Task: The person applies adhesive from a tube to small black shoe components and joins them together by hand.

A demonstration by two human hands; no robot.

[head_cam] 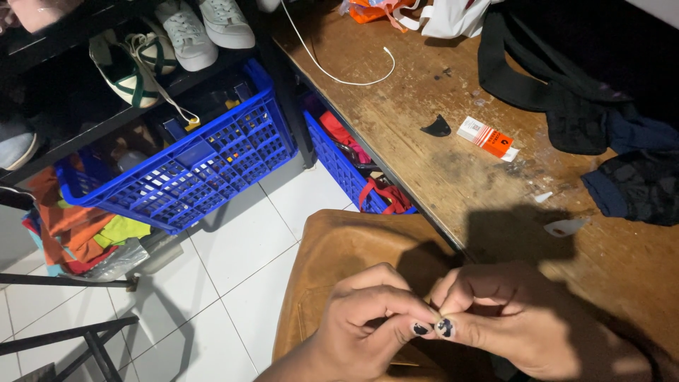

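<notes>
The left hand (368, 318) and right hand (495, 318) pinch something too small to make out, fingertips meeting above a tan leather piece (339, 247). Up-left of the left hand, a blue basket (233, 141) holds half-hidden items.

- Home, looks like an entry or storage corner doubling as a hobby spot.
- Upper left: dark shoe rack (85, 134) with white sneakers (205, 28) and a green-striped pair (131, 67).
- Below it: blue plastic crates (205, 159) stuffed with coloured cloth, standing on the white tiled floor (240, 240).
- Right: worn wooden counter (417, 134), scratched and stained, not a shop bench.
- On the counter: white cable (339, 74), small orange-and-white box (485, 136), dark clothing (566, 99) in a heap.
- Household clutter throughout, dim lighting.
</notes>
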